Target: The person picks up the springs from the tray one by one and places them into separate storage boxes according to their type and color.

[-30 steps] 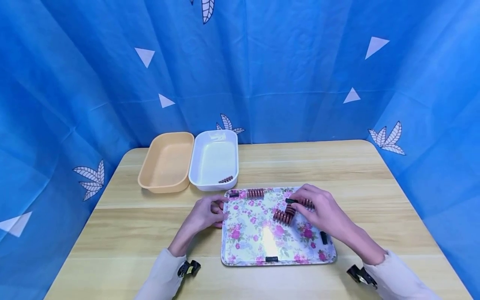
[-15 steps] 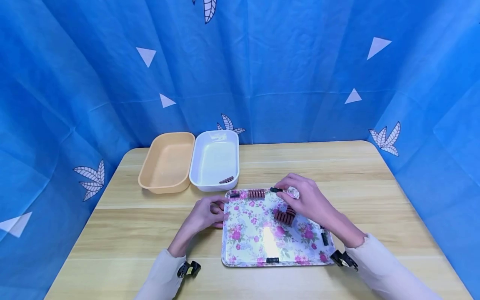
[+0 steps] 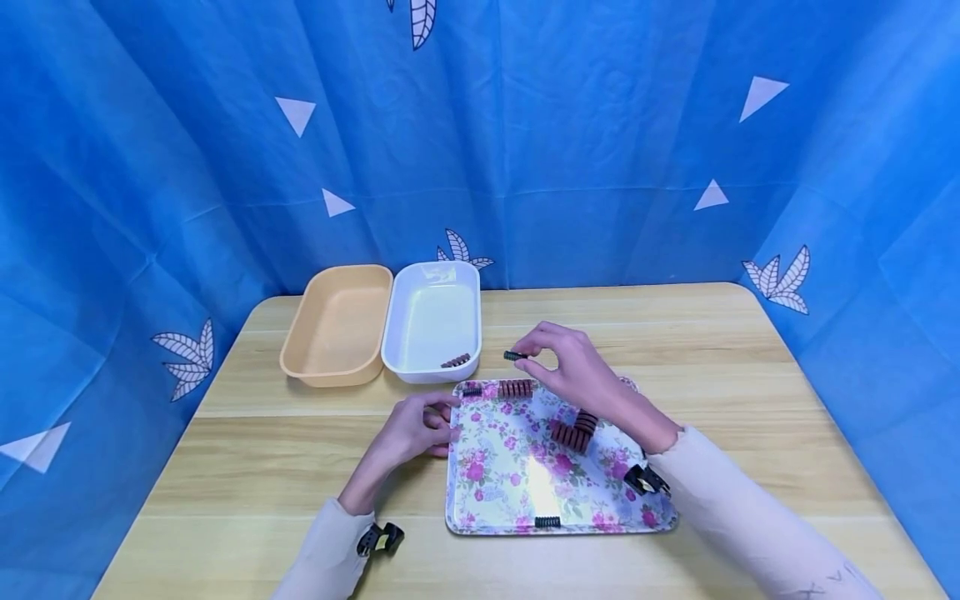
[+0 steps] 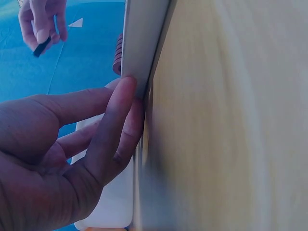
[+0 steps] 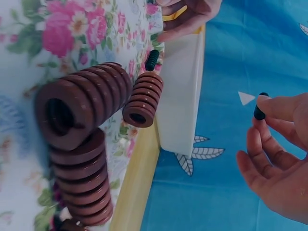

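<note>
Beyond far edge of floral tray [image 3: 491, 492], near white bin [image 3: 432, 317], pinching small dark coil spring [image 3: 514, 356] in narrow grip of right hand [image 3: 573, 367]. Carried leftward, clear of tray, so one spring fewer there. Holding tray's left rim with left hand [image 3: 412, 427].

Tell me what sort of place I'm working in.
Probably a small indoor tabletop workstation: a patterned blue curtain hangs behind and beside a wooden table, which bears a floral tray with coil springs on it.
</note>
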### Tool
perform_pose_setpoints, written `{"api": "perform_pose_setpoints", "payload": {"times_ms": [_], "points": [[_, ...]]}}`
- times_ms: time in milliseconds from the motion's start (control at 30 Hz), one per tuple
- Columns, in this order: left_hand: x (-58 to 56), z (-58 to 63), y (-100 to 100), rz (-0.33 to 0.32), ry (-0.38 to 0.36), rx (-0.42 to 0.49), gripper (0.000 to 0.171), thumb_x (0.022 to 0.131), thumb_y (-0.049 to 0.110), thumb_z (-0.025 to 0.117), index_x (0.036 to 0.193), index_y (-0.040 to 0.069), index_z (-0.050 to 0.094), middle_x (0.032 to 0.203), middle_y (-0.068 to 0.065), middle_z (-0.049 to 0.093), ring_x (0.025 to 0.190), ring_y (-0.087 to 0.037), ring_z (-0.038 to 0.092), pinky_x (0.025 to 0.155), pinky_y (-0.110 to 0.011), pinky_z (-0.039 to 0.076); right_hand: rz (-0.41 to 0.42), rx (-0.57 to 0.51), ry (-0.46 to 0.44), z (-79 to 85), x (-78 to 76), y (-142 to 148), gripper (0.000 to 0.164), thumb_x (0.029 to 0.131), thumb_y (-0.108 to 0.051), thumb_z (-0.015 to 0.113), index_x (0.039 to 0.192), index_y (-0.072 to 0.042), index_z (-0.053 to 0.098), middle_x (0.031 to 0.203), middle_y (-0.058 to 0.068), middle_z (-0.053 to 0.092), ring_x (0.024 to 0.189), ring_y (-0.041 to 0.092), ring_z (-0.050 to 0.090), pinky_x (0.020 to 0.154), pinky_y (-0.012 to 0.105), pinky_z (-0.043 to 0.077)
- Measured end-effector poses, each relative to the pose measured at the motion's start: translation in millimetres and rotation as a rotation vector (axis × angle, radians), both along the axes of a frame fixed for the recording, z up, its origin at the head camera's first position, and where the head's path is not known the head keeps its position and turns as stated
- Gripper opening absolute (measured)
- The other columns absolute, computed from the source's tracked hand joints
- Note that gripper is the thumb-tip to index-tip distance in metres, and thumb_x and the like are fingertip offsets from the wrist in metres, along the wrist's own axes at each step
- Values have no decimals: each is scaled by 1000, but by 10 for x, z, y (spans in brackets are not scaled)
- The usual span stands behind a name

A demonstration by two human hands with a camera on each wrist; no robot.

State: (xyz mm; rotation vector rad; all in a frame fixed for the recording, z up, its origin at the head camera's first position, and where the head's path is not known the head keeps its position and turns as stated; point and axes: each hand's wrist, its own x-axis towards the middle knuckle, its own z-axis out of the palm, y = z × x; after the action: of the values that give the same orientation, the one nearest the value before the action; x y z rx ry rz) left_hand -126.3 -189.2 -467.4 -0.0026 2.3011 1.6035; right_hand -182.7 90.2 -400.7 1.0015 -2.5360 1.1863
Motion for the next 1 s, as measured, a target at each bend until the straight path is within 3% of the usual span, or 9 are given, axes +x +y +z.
{"api": "perform_pose_setpoints", "payload": {"times_ms": [367, 733, 1000], "points": [[-4, 0, -3, 10, -12, 29, 48, 84, -12, 77, 130, -4, 65, 103, -21, 60, 76, -23, 67, 64, -39, 67, 61, -27, -4, 9, -223, -346, 14, 93, -10, 78, 107, -8, 77, 97, 1, 71, 91, 19, 67, 83, 33, 60], [-10, 16, -16, -6, 0, 11, 46, 86, -9, 76, 130, -4, 64, 106, -21, 61, 77, -22, 67, 64, -40, 67, 58, 10, -43, 3, -361, -659, 11, 95, -13, 76, 106, -10, 77, 99, -1, 71, 89, 12, 64, 82, 28, 59], [-11, 5, -29, -19, 0, 34, 46, 87, -10, 75, 131, -5, 63, 103, -22, 61, 77, -23, 68, 65, -41, 67, 70, 0, -59, 13, -448, -851, 11, 95, -14, 76, 105, -9, 77, 96, 0, 70, 89, 14, 63, 83, 38, 62]]}}
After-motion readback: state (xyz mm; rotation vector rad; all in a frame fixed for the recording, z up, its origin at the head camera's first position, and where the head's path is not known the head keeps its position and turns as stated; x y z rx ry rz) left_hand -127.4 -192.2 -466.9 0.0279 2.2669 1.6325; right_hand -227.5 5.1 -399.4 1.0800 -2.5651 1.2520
